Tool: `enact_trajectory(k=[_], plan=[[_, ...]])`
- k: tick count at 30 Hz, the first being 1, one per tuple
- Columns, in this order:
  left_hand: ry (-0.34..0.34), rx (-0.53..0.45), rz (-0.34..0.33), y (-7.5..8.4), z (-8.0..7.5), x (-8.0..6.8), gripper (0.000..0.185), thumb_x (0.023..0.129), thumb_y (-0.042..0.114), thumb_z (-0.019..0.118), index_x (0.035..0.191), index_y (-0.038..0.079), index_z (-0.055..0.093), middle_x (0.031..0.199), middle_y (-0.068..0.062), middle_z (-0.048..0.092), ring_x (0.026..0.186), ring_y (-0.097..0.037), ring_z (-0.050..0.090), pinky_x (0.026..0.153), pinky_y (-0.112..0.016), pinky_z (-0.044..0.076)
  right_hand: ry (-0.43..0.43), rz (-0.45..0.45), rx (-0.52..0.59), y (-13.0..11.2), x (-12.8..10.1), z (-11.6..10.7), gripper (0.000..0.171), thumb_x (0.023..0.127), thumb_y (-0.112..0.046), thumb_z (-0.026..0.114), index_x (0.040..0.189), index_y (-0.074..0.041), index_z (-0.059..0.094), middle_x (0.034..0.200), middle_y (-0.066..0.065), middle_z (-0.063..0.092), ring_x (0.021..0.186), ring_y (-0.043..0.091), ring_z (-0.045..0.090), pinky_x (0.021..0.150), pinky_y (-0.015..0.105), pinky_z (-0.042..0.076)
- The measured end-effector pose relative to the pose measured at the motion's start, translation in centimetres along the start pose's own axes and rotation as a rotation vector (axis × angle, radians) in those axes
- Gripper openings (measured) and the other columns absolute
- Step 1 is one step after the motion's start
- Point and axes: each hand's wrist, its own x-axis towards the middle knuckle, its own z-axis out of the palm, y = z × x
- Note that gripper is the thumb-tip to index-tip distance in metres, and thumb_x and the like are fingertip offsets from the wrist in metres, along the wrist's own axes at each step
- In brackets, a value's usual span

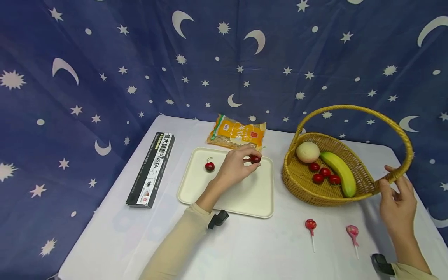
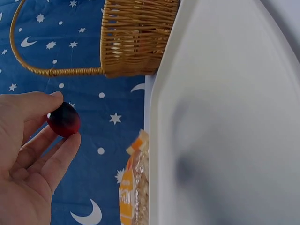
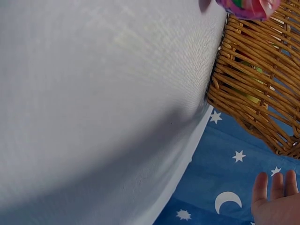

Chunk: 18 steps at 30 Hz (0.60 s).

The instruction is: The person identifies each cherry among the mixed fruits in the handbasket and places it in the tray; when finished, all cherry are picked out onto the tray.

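My left hand (image 1: 238, 165) pinches a dark red cherry (image 1: 254, 159) between thumb and fingertips, above the right part of a cream tray (image 1: 227, 202). In the left wrist view the cherry (image 2: 63, 120) is held clear of the tray's surface. Another cherry (image 1: 209, 166) with a curved stem lies on the tray's left side. My right hand (image 1: 399, 202) grips the wicker basket (image 1: 308, 196) at the right foot of its arched handle. Inside the basket are a pale round fruit (image 1: 308, 151), a yellow-green banana (image 1: 339, 171) and several small red fruits (image 1: 324, 172).
Left of the tray lies a black and white pasta box (image 1: 150, 171). An orange-labelled food bag (image 1: 238, 132) sits behind the tray. Two lollipops, one red (image 1: 310, 224) and one pink (image 1: 352, 231), lie in front of the basket. A starry blue cloth (image 1: 210, 50) hangs behind the table.
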Motion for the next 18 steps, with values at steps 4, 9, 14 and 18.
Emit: enact_trajectory(k=[4, 9, 14, 18], plan=[[0.016, 0.005, -0.027, -0.4, -0.5, -0.4, 0.021, 0.093, 0.012, 0.083, 0.114, 0.011, 0.079, 0.117, -0.005, 0.077, 0.108, -0.021, 0.076, 0.095, -0.031, 0.064, 0.001, 0.000, 0.002, -0.1, -0.1, 0.0, 0.041, 0.111, -0.013, 0.053, 0.151, -0.020, 0.061, 0.131, -0.034, 0.048, 0.131, -0.009, 0.046, 0.088, -0.007, 0.040], [0.032, 0.028, -0.051, -1.2, -1.1, -0.7, 0.022, 0.092, 0.012, 0.083, 0.114, 0.012, 0.080, 0.124, -0.006, 0.077, 0.115, -0.023, 0.074, 0.095, -0.032, 0.064, 0.003, -0.006, -0.013, -0.2, -0.2, 0.0, 0.041, 0.112, -0.014, 0.052, 0.152, -0.021, 0.060, 0.132, -0.036, 0.046, 0.128, -0.011, 0.045, 0.088, -0.008, 0.039], [0.055, 0.062, -0.066, -2.1, -1.8, -1.0, 0.021, 0.091, 0.010, 0.084, 0.112, 0.012, 0.080, 0.120, -0.005, 0.077, 0.112, -0.023, 0.074, 0.094, -0.031, 0.064, 0.002, 0.005, -0.022, -0.1, -0.2, 0.1, 0.042, 0.112, -0.015, 0.051, 0.152, -0.025, 0.059, 0.132, -0.036, 0.045, 0.124, -0.013, 0.044, 0.087, -0.008, 0.039], [0.063, 0.069, -0.083, -2.8, -2.4, -1.2, 0.020, 0.091, 0.009, 0.084, 0.111, 0.011, 0.080, 0.114, -0.005, 0.077, 0.104, -0.021, 0.074, 0.092, -0.030, 0.064, -0.002, 0.013, -0.024, 0.0, -0.1, 0.1, 0.042, 0.113, -0.016, 0.050, 0.152, -0.026, 0.059, 0.132, -0.036, 0.045, 0.123, -0.013, 0.044, 0.086, -0.008, 0.038]])
